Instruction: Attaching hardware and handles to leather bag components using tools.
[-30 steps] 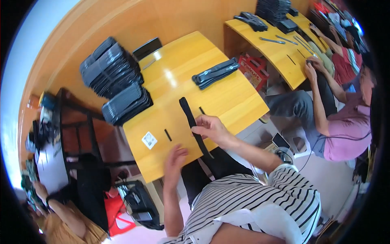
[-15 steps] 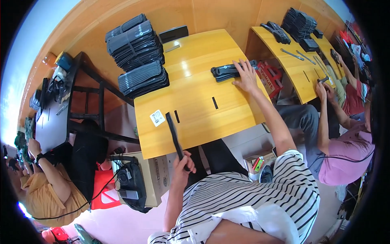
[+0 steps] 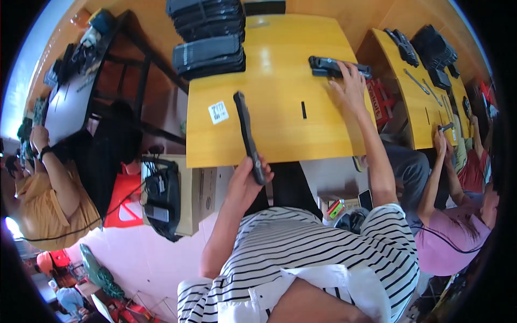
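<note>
1. On the yellow table [image 3: 280, 142], a strap bundle [image 3: 322, 65] lies crosswise, right hand [image 3: 353, 90] on it; I can't tell whether gripping.
2. Left hand [image 3: 246, 176] grasps a black strap [image 3: 245, 124] across the near edge, its length pointing away, slightly left.

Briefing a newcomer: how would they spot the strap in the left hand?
Find the central yellow table. At its near edge, the left hand grips a long black strap. Unlike the black bundle at the right hand, it's held on its own.
</note>
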Tool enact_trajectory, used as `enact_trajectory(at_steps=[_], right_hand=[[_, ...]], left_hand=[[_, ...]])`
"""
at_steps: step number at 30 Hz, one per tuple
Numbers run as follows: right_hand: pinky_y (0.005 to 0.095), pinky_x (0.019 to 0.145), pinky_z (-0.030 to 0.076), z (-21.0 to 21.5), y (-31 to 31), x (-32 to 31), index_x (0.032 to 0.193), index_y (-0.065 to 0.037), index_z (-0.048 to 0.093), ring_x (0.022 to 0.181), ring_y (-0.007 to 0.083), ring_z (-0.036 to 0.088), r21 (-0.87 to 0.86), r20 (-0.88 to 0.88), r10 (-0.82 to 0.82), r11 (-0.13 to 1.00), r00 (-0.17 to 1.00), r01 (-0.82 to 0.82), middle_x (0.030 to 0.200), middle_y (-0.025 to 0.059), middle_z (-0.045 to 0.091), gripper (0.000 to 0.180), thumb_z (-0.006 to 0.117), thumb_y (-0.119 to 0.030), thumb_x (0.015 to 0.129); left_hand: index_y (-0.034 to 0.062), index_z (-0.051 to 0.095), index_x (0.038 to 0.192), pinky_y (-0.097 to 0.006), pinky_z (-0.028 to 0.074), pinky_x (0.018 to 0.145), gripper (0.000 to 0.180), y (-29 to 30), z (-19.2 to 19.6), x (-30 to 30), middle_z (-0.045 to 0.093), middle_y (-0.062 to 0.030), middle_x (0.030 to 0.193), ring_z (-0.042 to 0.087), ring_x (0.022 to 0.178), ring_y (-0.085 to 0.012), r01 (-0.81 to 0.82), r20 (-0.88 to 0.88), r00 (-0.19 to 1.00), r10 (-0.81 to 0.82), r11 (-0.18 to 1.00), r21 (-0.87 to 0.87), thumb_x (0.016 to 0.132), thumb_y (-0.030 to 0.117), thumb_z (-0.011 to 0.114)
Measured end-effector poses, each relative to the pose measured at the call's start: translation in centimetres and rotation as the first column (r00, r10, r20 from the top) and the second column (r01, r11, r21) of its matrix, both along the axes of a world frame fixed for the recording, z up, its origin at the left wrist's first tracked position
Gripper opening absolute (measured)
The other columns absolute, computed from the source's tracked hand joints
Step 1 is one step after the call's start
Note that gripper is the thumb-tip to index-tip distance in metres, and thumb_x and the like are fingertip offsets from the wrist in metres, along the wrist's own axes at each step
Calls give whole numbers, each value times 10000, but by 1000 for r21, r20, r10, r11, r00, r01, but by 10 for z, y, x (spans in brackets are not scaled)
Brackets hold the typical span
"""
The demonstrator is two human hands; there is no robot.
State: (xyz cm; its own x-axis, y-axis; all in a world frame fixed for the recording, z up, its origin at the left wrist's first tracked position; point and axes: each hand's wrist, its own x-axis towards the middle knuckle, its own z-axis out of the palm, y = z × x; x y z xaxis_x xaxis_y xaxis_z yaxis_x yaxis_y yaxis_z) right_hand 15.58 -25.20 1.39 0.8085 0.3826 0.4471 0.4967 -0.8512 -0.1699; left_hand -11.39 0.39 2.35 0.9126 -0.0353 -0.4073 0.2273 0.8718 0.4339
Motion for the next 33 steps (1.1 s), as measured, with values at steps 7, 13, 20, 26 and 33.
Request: enact_trajectory(at_steps=[7, 13, 20, 26, 33], right_hand=[[248, 715, 477, 44, 79, -188, 918, 3, 644, 808, 126, 596, 727, -545, 589, 687, 597, -14, 846, 60, 603, 171, 657, -18, 748], [226, 696, 508, 36, 98, -223, 959, 25, 637, 791, 141, 608, 865, -432, 685, 500, 586, 53, 909, 82, 577, 233, 682, 30, 731], [201, 680, 470, 38, 94, -220, 907, 9, 669, 785, 104, 578, 910, -411, 792, 383, 452, 157, 883, 56, 572, 152, 671, 28, 756], [203, 687, 462, 31, 98, -230, 860, 13, 670, 765, 110, 567, 886, -455, 741, 432, 494, 168, 860, 62, 567, 85, 644, 28, 780], [247, 708, 477, 27, 115, -244, 891, 44, 634, 780, 151, 574, 829, -548, 661, 510, 512, 229, 849, 80, 561, 192, 495, -88, 893]], left_hand=[[48, 503, 1113, -286, 492, 770, 270, 5, 4, 12, 571, -47, 891, 577, 833, -141, -13, 130, 991, -12, 981, 192, 918, 234, 518], [47, 482, 1119, -275, 533, 701, 238, -1, 11, 5, 586, -56, 887, 620, 802, -140, -27, 137, 991, -8, 967, 252, 907, 143, 531], [36, 495, 1120, -283, 556, 711, 295, 2, 19, -2, 585, -46, 897, 620, 810, -136, 9, 117, 992, -39, 970, 244, 842, 37, 594], [33, 507, 1113, -285, 557, 705, 298, 3, 12, -8, 590, -46, 903, 621, 805, -134, -15, 77, 997, -4, 969, 245, 832, 32, 607], [21, 500, 1096, -306, 524, 743, 243, 18, -2, -41, 606, -81, 933, 619, 831, -155, -51, 96, 995, 34, 981, 189, 864, 63, 561]])
